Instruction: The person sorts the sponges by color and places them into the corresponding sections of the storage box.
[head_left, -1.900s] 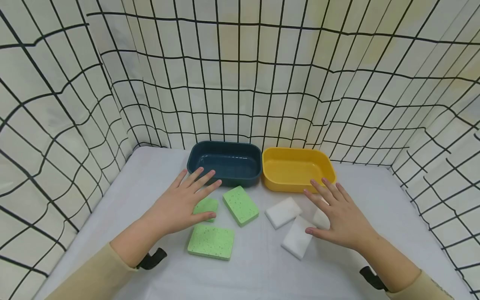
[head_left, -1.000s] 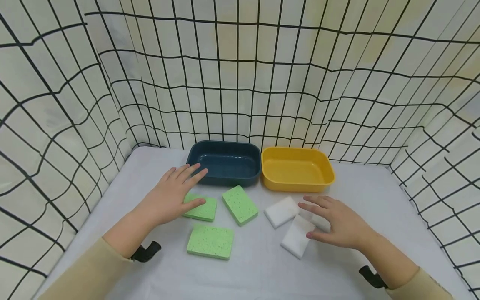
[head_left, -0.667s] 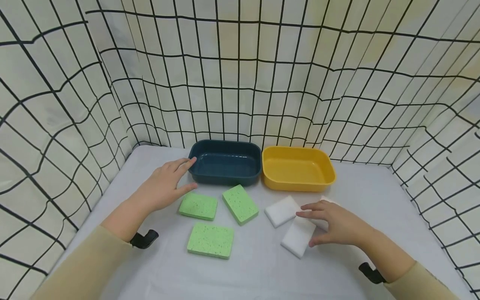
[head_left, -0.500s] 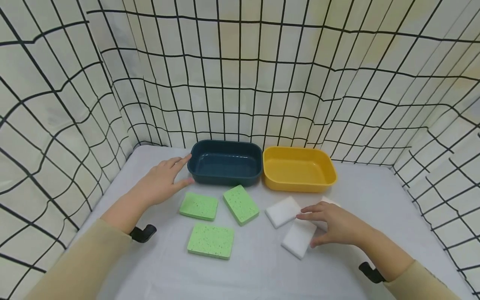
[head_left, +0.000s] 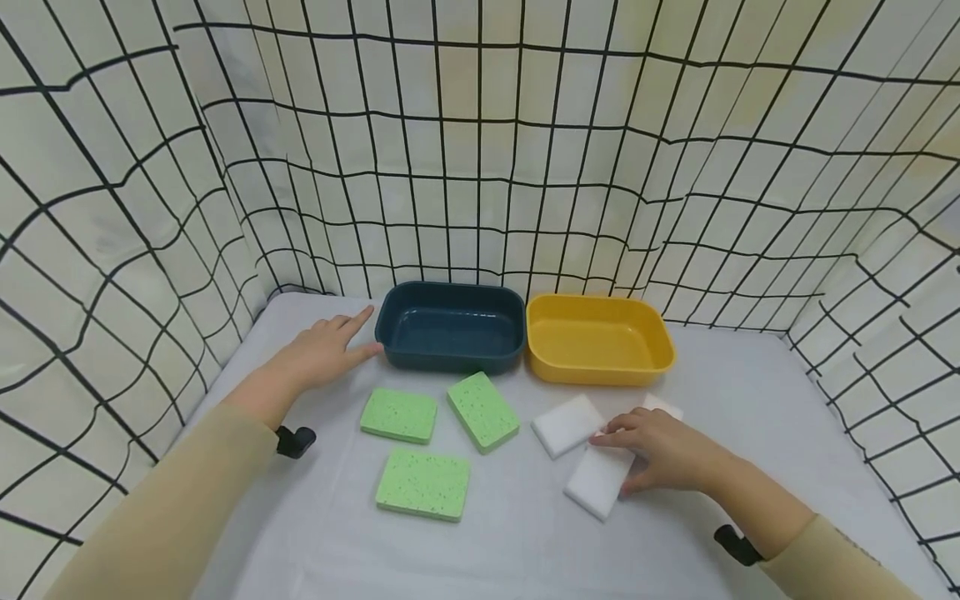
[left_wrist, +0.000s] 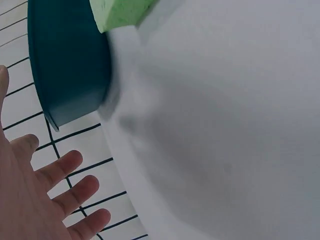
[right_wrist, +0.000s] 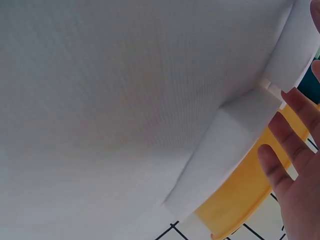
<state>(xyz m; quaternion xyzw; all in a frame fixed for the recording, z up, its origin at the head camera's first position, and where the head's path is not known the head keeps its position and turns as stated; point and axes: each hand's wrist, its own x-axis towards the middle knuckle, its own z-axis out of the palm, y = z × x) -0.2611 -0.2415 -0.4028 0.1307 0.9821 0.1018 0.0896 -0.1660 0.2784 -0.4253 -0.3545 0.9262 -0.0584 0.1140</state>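
Clock readings are from the person's side, centred on the counter [head_left: 517,550], which is spread with smooth white cloth; twelve faces the rear wire grid [head_left: 480,121].

Materials, left to right. At nine o'clock lies a green speckled sponge [head_left: 398,415], flat and rectangular; at eight, a nearer sponge [head_left: 423,485] of the same make. A turned sponge [head_left: 483,412] sits skewed near eleven. Behind it stands the dark blue tray [head_left: 459,361], glossy, with rounded corners. Past twelve, just beside it, is the yellow tray [head_left: 592,373], similar in form. From three to four o'clock lie three smooth, square-edged white pieces: the left block [head_left: 567,426], the front block [head_left: 597,483] and the rear block [head_left: 662,407], the last partly hidden.

Grip, left to right. The left hand [head_left: 317,357], at ten o'clock, has its grip spread, holding nothing; its thumb tip is at the dark blue tray's left wall, contact uncertain. The right hand [head_left: 667,450], at three o'clock, is palm down over the white pieces, fingers apart and slightly bent, thumb beside the front block. No pinch is visible; I cannot tell whether the fingertips touch.
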